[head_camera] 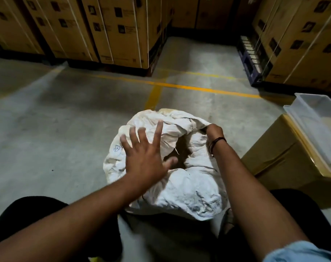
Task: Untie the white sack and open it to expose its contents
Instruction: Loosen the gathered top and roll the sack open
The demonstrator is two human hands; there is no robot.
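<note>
Already the white sack (179, 188) gapes; right hand (214, 132) grips its rim.

Labels on the cardboard boxes (119, 25) and blue scribble (117, 148) on the white sack (189, 186) cannot be read.

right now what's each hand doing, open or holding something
left hand: open, fingers spread over the white sack, holding nothing.
right hand: fingers curled, gripping the sack's rim at its opening.
</note>
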